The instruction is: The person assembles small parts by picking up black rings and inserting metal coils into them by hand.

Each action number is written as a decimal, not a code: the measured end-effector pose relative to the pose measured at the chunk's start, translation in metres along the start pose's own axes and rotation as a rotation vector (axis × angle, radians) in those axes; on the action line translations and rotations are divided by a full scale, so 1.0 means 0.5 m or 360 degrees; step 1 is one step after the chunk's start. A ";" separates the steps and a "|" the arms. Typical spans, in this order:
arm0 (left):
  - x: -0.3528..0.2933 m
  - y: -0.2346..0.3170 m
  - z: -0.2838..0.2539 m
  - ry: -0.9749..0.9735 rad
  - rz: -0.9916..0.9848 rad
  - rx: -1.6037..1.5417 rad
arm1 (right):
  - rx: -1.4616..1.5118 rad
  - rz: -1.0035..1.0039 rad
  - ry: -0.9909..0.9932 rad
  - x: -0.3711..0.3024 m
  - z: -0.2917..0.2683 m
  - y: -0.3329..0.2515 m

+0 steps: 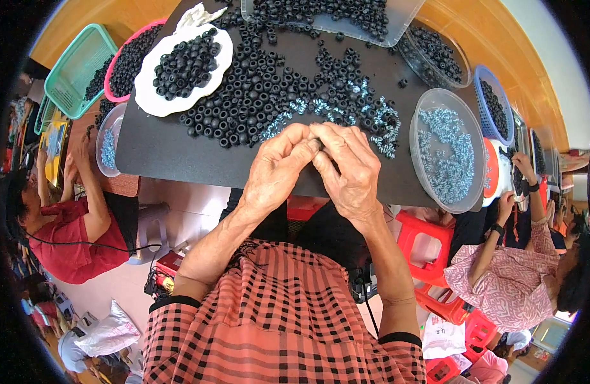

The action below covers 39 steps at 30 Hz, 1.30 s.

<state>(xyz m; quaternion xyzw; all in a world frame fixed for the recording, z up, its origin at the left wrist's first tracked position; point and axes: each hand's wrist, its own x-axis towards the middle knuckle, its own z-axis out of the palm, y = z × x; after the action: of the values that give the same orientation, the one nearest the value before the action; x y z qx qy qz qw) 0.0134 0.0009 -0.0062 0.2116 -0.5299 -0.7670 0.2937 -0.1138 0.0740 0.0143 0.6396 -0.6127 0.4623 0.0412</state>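
My left hand [276, 163] and my right hand [349, 160] meet above the near edge of the dark table. Their fingertips are pinched together around a small black bead-like piece [318, 143], mostly covered by the fingers. Just beyond them lies a heap of round black pieces with holes [247, 96]. Small blue-and-white coils [327, 110] are strewn along the near side of that heap, some by my right hand. A clear round tub [436, 191] to the right holds many more of these blue coils.
On the left, a white scalloped plate [146, 96] bears black pieces. A clear bin [388, 40] and a round clear container [458, 82] stand at the back. Co-workers sit at left [71, 237] and right [512, 275]. Red stools [423, 246] are near my right arm.
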 end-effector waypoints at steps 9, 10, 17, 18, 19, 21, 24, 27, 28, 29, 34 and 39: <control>0.001 0.006 0.005 0.0039 0.0018 0.0048 | 0.0071 0.0061 0.0061 -0.001 0.003 0.001; 0.000 0.007 0.005 0.0038 0.0016 0.0048 | 0.0070 0.0063 0.0061 -0.002 0.004 0.002; -0.003 0.022 0.009 0.0050 -0.0024 0.0230 | 0.0060 0.0080 0.0077 -0.002 -0.001 0.001; -0.004 0.023 0.008 0.0051 -0.0037 0.0336 | 0.0053 0.0097 0.0089 -0.001 -0.002 -0.001; -0.005 0.025 0.008 0.0056 -0.0038 0.0337 | 0.0058 0.0096 0.0086 -0.001 -0.002 -0.001; -0.004 0.031 0.011 0.0061 0.0026 0.0555 | 0.0053 0.0082 0.0107 -0.002 -0.003 -0.001; -0.006 0.045 0.010 0.0008 -0.0031 0.0607 | 0.0068 0.0069 0.0105 -0.005 -0.002 -0.001; -0.010 0.033 0.018 0.0113 0.0179 0.0684 | 0.0067 0.0027 0.0098 -0.005 0.000 0.001; -0.012 0.033 0.022 0.0113 0.0176 0.0683 | 0.0067 0.0030 0.0097 -0.006 0.001 0.002; -0.014 0.036 0.025 0.0141 0.0184 0.0673 | 0.0065 0.0035 0.0084 -0.007 0.001 0.002; -0.012 0.019 0.030 0.0217 0.0336 0.0686 | 0.0001 0.0025 0.0046 -0.002 -0.002 0.002; -0.020 0.025 0.033 0.0199 0.0311 0.0720 | -0.0004 -0.0068 0.0053 -0.003 0.000 0.001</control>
<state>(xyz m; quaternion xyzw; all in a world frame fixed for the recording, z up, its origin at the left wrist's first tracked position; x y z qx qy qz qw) 0.0132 0.0157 0.0113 0.2668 -0.6866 -0.5824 0.3438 -0.1142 0.0750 0.0132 0.6447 -0.5988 0.4711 0.0622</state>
